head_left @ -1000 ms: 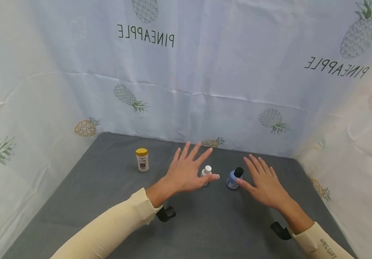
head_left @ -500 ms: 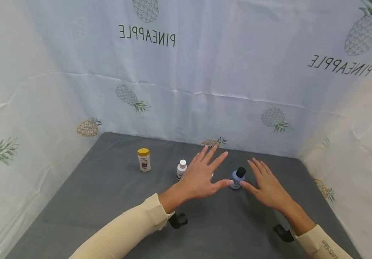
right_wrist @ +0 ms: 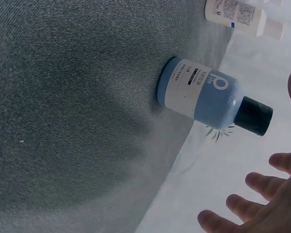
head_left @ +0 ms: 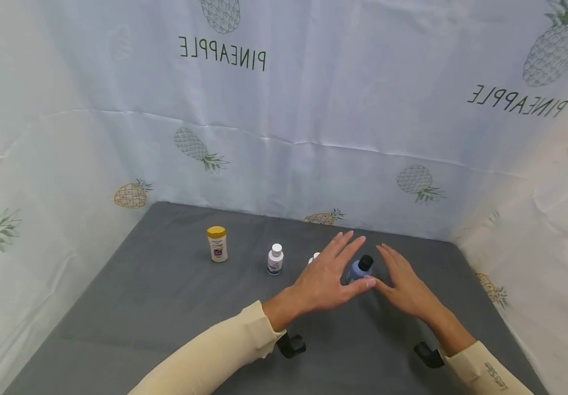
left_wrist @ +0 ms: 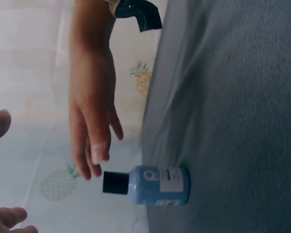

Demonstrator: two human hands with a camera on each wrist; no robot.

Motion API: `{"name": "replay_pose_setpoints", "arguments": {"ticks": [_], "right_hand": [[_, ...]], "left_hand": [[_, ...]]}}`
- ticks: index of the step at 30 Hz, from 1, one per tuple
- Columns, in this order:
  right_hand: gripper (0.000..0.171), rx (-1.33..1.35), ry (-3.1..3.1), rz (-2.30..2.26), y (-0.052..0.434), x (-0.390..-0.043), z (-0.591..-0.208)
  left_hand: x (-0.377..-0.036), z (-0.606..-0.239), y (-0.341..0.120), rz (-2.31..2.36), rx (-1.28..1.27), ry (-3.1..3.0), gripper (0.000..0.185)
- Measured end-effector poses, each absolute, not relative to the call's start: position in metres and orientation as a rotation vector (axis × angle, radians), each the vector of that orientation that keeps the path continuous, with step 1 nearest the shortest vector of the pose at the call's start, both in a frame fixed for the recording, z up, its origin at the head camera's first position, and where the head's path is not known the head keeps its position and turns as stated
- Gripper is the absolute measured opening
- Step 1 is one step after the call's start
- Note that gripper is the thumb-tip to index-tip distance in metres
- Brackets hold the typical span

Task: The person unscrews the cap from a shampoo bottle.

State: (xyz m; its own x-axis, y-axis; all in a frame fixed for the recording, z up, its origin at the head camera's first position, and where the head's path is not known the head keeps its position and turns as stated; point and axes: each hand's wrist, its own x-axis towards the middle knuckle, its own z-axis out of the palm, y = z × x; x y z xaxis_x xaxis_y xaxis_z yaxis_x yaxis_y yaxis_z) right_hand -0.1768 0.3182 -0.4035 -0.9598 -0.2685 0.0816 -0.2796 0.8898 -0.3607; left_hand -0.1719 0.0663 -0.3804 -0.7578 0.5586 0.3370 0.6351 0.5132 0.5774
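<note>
Pineapple-print sheeting (head_left: 284,126) hangs behind and to both sides of a grey-covered bench (head_left: 175,318), and the word PINEAPPLE on it reads mirrored. Toward the back of the bench stand four small bottles in a loose row: a yellow-capped bottle (head_left: 217,244) far left, a white-capped bottle (head_left: 275,260) beside it, another small white bottle (head_left: 314,257) mostly hidden behind the left hand, and a blue bottle with a black cap (head_left: 359,269) upright at the right end.

Both hands flank the blue bottle. The left hand (head_left: 328,280) reaches in with fingers spread and straight, its thumb tip close to the bottle's base; whether it touches cannot be told. The right hand (head_left: 404,285) lies just to the other side, fingers extended and relaxed, near the cap but apart from it in the left wrist view. Neither hand grips anything.

By my reading the work is at its start: the blue bottle is approached but not yet grasped, its cap is on, and the other bottles stand untouched.
</note>
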Motion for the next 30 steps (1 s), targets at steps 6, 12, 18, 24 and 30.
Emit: {"name": "replay_pose_setpoints", "arguments": {"ticks": [6,12,18,24,30], "right_hand": [[0.079,0.465,-2.998,0.762,0.323,-0.182,-0.41],[0.083,0.41,-3.009,0.966,0.325,-0.185,-0.415],[0.084,0.344,-3.018,1.025,0.324,-0.188,-0.421],[0.074,0.35,-2.987,1.05,0.323,-0.19,-0.427],[0.073,0.314,-2.963,1.132,0.321,-0.197,-0.436]], "left_hand": [[-0.173,-0.386,0.082,-1.251,-1.04,-2.529,0.072],[-0.171,-0.394,0.1,-1.365,-0.985,-2.539,0.069],[-0.175,-0.402,0.111,-1.485,-0.907,-2.566,0.068],[-0.189,-0.415,0.118,-1.48,-0.866,-2.596,0.067],[-0.201,-0.426,0.124,-1.529,-0.818,-2.627,0.064]]}}
